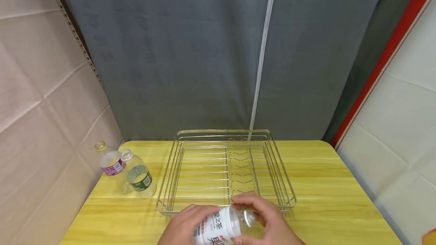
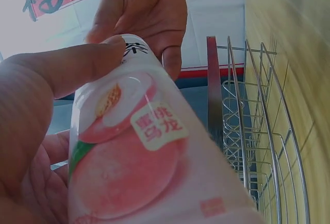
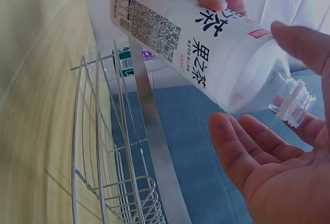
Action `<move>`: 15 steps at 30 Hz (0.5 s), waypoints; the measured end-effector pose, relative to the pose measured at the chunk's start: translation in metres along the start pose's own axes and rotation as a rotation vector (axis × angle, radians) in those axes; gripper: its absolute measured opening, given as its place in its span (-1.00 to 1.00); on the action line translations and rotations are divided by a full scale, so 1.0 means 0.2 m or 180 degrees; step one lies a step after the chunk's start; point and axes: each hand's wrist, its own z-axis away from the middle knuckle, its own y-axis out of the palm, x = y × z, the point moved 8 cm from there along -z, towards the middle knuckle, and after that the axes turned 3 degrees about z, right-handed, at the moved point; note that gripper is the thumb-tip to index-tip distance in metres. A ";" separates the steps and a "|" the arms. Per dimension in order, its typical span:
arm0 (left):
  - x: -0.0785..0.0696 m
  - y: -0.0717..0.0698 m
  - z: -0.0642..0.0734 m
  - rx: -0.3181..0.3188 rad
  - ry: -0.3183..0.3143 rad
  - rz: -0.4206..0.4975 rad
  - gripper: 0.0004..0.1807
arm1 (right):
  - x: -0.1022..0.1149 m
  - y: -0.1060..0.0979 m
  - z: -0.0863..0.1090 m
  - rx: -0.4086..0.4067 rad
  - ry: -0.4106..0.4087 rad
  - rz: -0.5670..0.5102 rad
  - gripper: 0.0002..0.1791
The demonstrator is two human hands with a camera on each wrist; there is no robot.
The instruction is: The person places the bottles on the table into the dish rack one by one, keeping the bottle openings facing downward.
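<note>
A clear plastic bottle [image 1: 218,226] with a white and pink peach label lies tilted in the air before the rack, its uncapped mouth pointing right. My left hand [image 1: 187,224] grips it round the label, thumb across the upper side in the left wrist view. Around the neck end, my right hand [image 1: 269,218] is spread, its fingers [image 3: 247,152] loosely extended beneath the shoulder and apart from the bottle. The right thumb is close to the label's top edge; whether it touches, I cannot tell. In the right wrist view the bottle mouth [image 3: 294,103] shows bare threads.
A wire dish rack [image 1: 226,173] stands mid-table, just beyond the hands. Two uncapped bottles stand at the left: one with a green label [image 1: 140,177], one with a purple label [image 1: 112,163]. A grey curtain [image 1: 187,56] hangs behind the wooden table [image 1: 327,199].
</note>
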 end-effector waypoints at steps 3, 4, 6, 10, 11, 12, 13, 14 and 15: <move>-0.01 0.01 -0.01 0.0050 0.0041 -0.0008 -0.22 | -0.01 0.01 0.00 0.0053 0.0004 -0.0028 -0.30; -0.01 0.01 -0.01 0.0063 0.0050 -0.0009 -0.21 | -0.01 0.01 0.00 0.0072 0.0017 -0.0045 -0.32; -0.01 0.01 -0.02 0.0082 0.0041 -0.0025 -0.22 | -0.02 0.02 0.01 0.0106 0.0092 -0.0082 -0.35; -0.02 0.02 -0.02 0.0083 0.0031 -0.0049 -0.22 | -0.03 0.02 0.00 0.0143 0.0219 -0.0070 -0.36; -0.02 0.02 -0.02 0.0084 0.0020 -0.0046 -0.22 | -0.04 0.02 0.00 0.0142 0.0295 -0.0066 -0.36; -0.02 0.02 -0.02 0.0083 0.0010 -0.0037 -0.22 | -0.05 0.02 0.01 0.0135 0.0391 -0.0076 -0.36; -0.02 0.02 -0.02 0.0078 -0.0002 -0.0023 -0.23 | -0.05 0.02 0.01 0.0128 0.0457 -0.0076 -0.36; -0.01 0.02 -0.02 0.0071 -0.0025 -0.0017 -0.23 | -0.06 0.02 0.01 0.0118 0.0530 -0.0081 -0.36; -0.02 0.02 -0.02 0.0063 -0.0040 -0.0004 -0.23 | -0.06 0.02 0.01 0.0108 0.0565 -0.0073 -0.36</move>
